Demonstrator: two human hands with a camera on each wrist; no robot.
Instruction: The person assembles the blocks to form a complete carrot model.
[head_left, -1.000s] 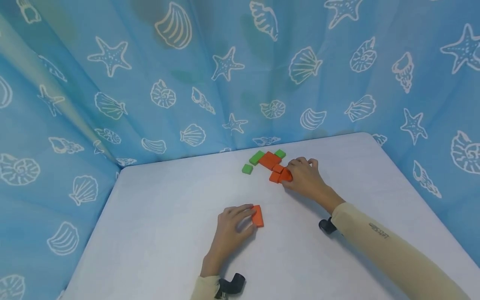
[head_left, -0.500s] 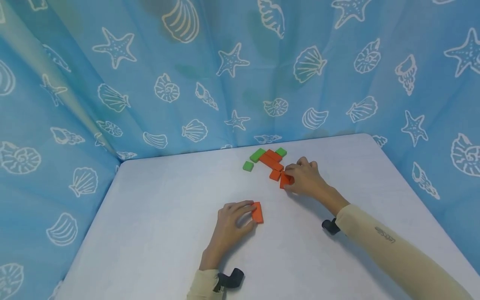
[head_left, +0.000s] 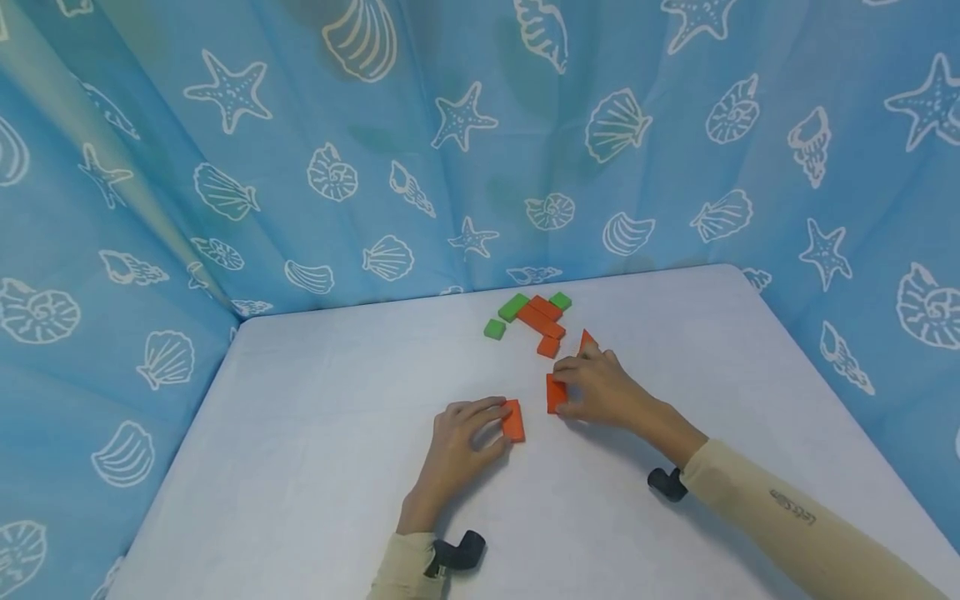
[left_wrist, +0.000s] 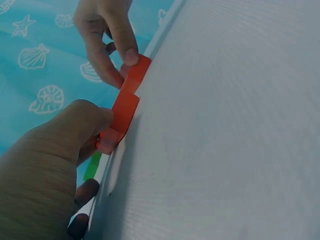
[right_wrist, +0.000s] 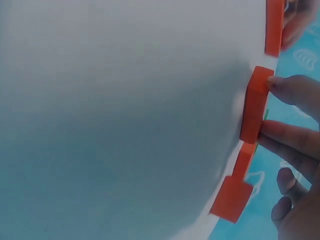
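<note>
My left hand [head_left: 459, 442] pinches a flat orange block [head_left: 513, 421] between thumb and fingertips near the table's middle. That block [left_wrist: 125, 113] shows up close in the left wrist view. My right hand [head_left: 606, 385] grips a second orange block [head_left: 556, 394] the same way, a little farther back and to the right. Seen from the right wrist, this block [right_wrist: 255, 105] sits between thumb and fingers. Just behind the right hand, a pointed orange piece [head_left: 587, 340] is partly hidden by the knuckles. A small orange block [head_left: 548, 347] lies behind the two held ones.
Farther back lie a long orange block [head_left: 540, 321], another orange block [head_left: 547, 307] and a green block [head_left: 513, 307]. Small green blocks [head_left: 494, 329] lie nearby. The white table [head_left: 315, 417] meets a blue shell-print curtain [head_left: 420, 150] at its back edge.
My right hand has drawn an orange block away from the cluster, toward me and to the left. The pointed piece now shows behind it. The left hand keeps its block nearly in place.
</note>
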